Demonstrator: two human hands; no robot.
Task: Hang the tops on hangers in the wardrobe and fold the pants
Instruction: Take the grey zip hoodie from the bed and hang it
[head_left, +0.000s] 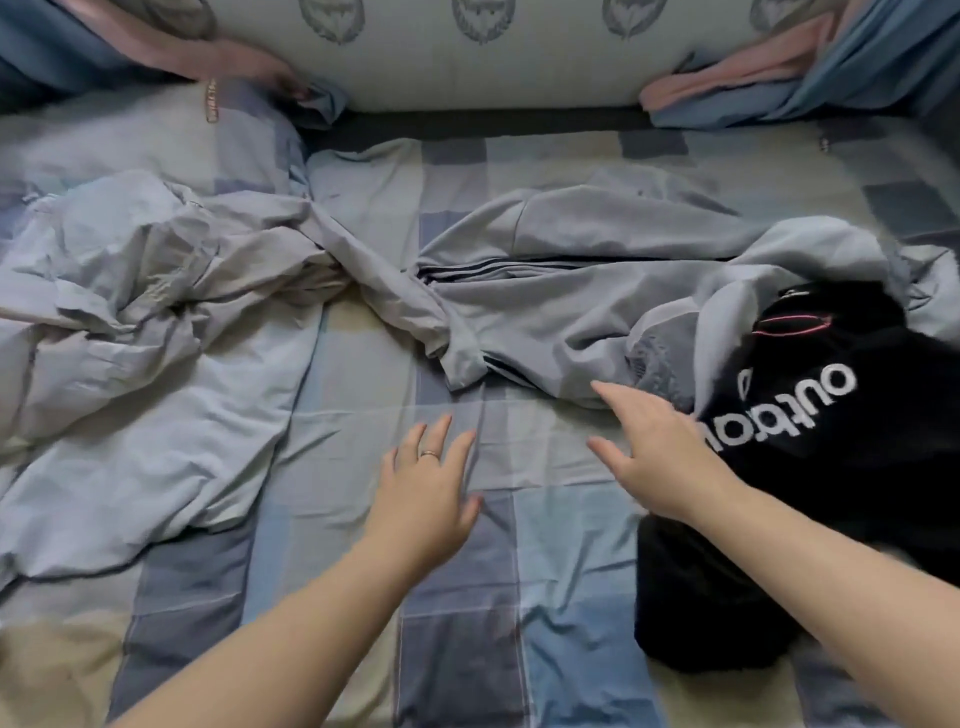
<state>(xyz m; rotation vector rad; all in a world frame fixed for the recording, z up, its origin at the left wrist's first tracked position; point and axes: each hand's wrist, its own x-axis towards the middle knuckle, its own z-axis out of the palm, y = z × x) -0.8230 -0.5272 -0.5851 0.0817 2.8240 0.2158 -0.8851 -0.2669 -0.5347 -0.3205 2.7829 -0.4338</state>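
A crumpled light grey-blue garment (150, 291) lies on the left of the bed. Grey pants with dark side stripes (545, 296) stretch across the middle and right. A black top with white lettering (831, 441) lies at the right, partly under a grey garment's edge. My left hand (431, 478) hovers open over the checked sheet, a ring on one finger. My right hand (660, 447) reaches open, fingers spread, at the near edge of the grey pants and beside the black top. Neither hand holds anything.
The checked blue and beige bed sheet (467, 597) covers the bed. A white patterned pillow (467, 52) leans at the back. Pink and blue bedding is bunched at the back left (156, 47) and back right (779, 78).
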